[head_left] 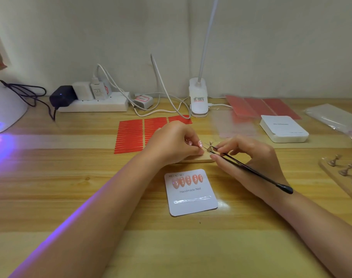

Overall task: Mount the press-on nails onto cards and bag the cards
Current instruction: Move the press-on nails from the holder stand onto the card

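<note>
A white card (192, 197) printed "Handmade Nail" lies on the wooden table in front of me, with several pink press-on nails (188, 180) in a row near its top and a clear adhesive strip lower down. Just beyond it, my left hand (172, 144) has its fingers curled over a wooden nail holder board (199, 159) and pinches at a small stand. My right hand (249, 155) grips black tweezers (249, 169), whose tips meet my left fingertips at a small metal nail stand (210, 146). Whether a nail sits between the tips I cannot make out.
Red adhesive strip sheets (131, 136) lie behind my left hand. A stack of blank cards (283, 131), pink sheets (263, 108) and clear bags (335, 117) sit at the right. A second holder board with stands (341, 171) is at the right edge. A UV lamp (4, 111), power strip (94, 104) and clip lamp (199, 101) stand at the back.
</note>
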A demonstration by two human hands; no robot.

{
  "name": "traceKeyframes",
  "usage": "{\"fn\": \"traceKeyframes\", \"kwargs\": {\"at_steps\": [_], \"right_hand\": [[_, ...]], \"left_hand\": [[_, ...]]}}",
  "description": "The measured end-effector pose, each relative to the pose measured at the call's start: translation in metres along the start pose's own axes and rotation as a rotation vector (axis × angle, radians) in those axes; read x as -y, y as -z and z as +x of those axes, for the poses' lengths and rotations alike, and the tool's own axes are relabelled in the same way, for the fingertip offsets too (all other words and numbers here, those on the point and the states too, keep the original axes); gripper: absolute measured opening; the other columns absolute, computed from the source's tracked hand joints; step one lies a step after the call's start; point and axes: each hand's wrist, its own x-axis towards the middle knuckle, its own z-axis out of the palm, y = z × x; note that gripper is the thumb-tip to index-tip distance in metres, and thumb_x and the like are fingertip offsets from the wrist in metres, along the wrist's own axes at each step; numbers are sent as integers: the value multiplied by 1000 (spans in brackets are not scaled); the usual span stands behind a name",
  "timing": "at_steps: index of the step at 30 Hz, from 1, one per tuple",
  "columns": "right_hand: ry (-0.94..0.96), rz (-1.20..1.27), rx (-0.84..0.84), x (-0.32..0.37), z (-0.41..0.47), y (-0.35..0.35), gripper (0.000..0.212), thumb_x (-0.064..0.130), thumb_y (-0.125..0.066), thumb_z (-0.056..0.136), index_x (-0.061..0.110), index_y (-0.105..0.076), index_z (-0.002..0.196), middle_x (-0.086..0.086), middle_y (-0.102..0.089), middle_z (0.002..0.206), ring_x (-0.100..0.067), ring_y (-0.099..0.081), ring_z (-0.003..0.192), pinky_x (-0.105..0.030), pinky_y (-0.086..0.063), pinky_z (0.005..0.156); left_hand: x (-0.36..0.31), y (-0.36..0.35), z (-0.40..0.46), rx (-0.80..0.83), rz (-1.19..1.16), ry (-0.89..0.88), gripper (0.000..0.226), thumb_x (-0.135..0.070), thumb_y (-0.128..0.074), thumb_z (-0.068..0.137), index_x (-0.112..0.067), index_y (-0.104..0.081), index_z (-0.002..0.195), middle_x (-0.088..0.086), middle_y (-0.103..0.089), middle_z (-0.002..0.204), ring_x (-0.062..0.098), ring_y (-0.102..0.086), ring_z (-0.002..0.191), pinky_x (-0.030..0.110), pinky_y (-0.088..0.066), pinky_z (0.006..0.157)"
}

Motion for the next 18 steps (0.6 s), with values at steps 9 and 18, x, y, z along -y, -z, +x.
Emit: {"fn": "traceKeyframes", "kwargs": {"at_steps": [9, 18], "right_hand": [[104, -66, 0, -5, -1, -3, 12, 11, -73, 74, 4, -64, 71, -6, -70, 75, -9, -63, 75, -20, -48, 65], [103, -82, -35, -3, -1, -5, 12, 8, -73, 73, -1, -65, 71, -8, -70, 75, -17, -68, 74, -29, -52, 67]], "left_hand": [[1, 0, 1, 13, -20, 2, 25, -29, -76, 73, -36, -58, 58, -15, -54, 63, 1, -51, 66, 25, -39, 68], [2, 0, 2, 13, -32, -1, 24, -29, -78, 71, -37, -58, 58, -13, -55, 63, 4, -52, 66, 29, -43, 68]]}}
